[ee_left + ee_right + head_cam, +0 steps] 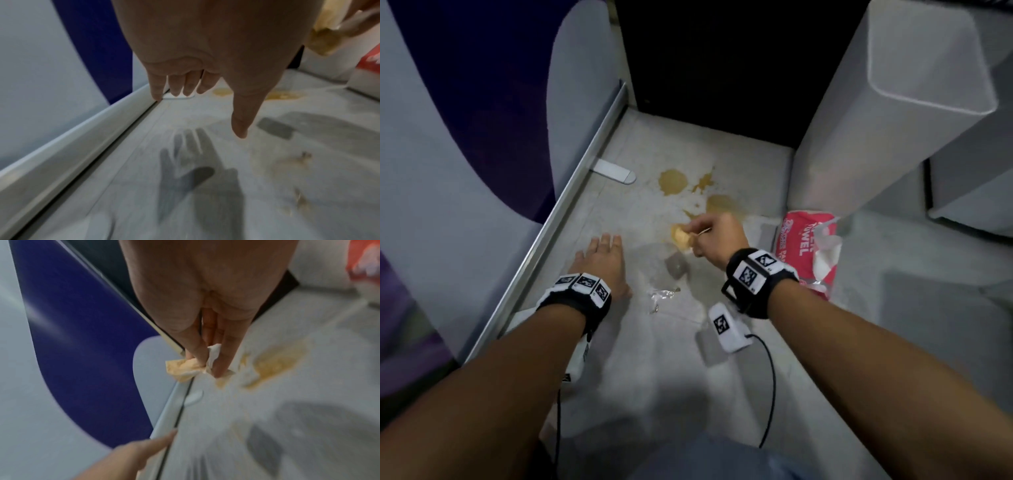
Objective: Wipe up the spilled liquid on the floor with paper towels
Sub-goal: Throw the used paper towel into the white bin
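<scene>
Yellow-brown spilled liquid (673,182) lies in patches on the pale floor, with another patch (281,359) in the right wrist view. My right hand (709,236) pinches a crumpled paper towel (681,236), stained orange, just above the floor near the spill; the same towel (185,369) shows between thumb and fingers. My left hand (604,255) hovers over the floor with fingers straight and spread, holding nothing; its fingers (176,84) cast a shadow below. A red pack of paper towels (806,251) lies to the right, a white sheet sticking out.
A tall grey bin (887,113) stands at the right beside the pack. A grey and purple wall panel with a metal rail (571,205) runs along the left. A white doorstop (614,171) lies by the rail. A dark opening is at the back. Faint wet smears (664,298) mark the floor near me.
</scene>
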A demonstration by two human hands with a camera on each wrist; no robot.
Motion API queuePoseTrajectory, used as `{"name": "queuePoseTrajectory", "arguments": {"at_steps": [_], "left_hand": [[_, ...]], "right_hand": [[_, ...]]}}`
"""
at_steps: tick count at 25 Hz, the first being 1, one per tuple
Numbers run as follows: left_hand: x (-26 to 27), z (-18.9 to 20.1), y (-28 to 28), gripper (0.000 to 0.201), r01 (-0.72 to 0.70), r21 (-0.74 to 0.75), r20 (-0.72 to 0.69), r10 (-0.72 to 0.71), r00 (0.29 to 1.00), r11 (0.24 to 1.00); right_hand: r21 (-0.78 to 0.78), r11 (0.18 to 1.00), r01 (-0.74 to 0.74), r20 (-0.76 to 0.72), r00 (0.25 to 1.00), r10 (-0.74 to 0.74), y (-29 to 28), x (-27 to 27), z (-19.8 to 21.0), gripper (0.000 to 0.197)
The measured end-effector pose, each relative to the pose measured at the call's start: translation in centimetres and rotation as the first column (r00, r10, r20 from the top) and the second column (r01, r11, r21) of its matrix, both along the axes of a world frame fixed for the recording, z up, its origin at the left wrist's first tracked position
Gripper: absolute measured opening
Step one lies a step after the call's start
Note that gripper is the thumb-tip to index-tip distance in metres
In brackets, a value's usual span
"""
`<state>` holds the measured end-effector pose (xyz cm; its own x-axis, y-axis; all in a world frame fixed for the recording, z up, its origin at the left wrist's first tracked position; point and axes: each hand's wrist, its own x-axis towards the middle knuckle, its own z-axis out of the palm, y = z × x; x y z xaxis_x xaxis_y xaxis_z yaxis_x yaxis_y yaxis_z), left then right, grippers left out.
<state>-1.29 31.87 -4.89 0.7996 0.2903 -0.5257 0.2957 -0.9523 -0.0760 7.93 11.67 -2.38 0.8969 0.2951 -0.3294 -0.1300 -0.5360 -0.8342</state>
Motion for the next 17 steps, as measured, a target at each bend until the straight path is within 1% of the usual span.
{"name": "queuePoseTrajectory", "arguments": {"at_steps": [2, 4, 6, 9, 12, 15, 16, 17], "left_hand": [[2.6, 2.8, -1.4, 0.090, 0.074, -0.016, 0.098, -0.072, 0.993, 0.997], [5.4, 6.2, -3.6, 0.080, 0.162, -0.030, 0.200, -0.153, 0.968, 0.986], [8.1, 9.8, -6.3, 0.080, 0.239, -0.064, 0.293, -0.211, 0.932, 0.969], [12.1, 15.0, -11.4, 0.082, 0.338, -0.092, 0.445, -0.265, 0.856, 0.937], [14.7, 19.1, -16.6, 0.085, 0.419, -0.120, 0.545, -0.294, 0.786, 0.900], [16.1, 21.9, -21.2, 0.086, 0.500, -0.127, 0.631, -0.319, 0.707, 0.856], [16.5, 22.3, -22.5, 0.085, 0.534, -0.132, 0.638, -0.341, 0.691, 0.835], [16.8, 22.5, -23.6, 0.085, 0.569, -0.137, 0.627, -0.373, 0.683, 0.811]], "right_hand": [[0.128, 0.987, 0.096, 0.052, 0.993, -0.103, -1.9, 2.8, 3.7, 0.028], [0.220, 0.964, 0.147, 0.144, 0.973, -0.181, -3.8, 5.2, 7.7, 0.029], [0.288, 0.943, 0.169, 0.241, 0.940, -0.242, -5.6, 7.2, 11.3, 0.032], [0.362, 0.915, 0.180, 0.381, 0.867, -0.321, -9.2, 9.7, 16.4, 0.028], [0.296, 0.925, 0.239, 0.573, 0.730, -0.373, -12.8, 11.8, 20.2, 0.020], [0.175, 0.920, 0.350, 0.733, 0.578, -0.359, -16.2, 13.7, 21.8, 0.016], [0.122, 0.907, 0.403, 0.764, 0.545, -0.345, -17.5, 14.1, 21.8, 0.015], [0.061, 0.895, 0.442, 0.783, 0.534, -0.317, -18.7, 14.6, 21.6, 0.015]]}}
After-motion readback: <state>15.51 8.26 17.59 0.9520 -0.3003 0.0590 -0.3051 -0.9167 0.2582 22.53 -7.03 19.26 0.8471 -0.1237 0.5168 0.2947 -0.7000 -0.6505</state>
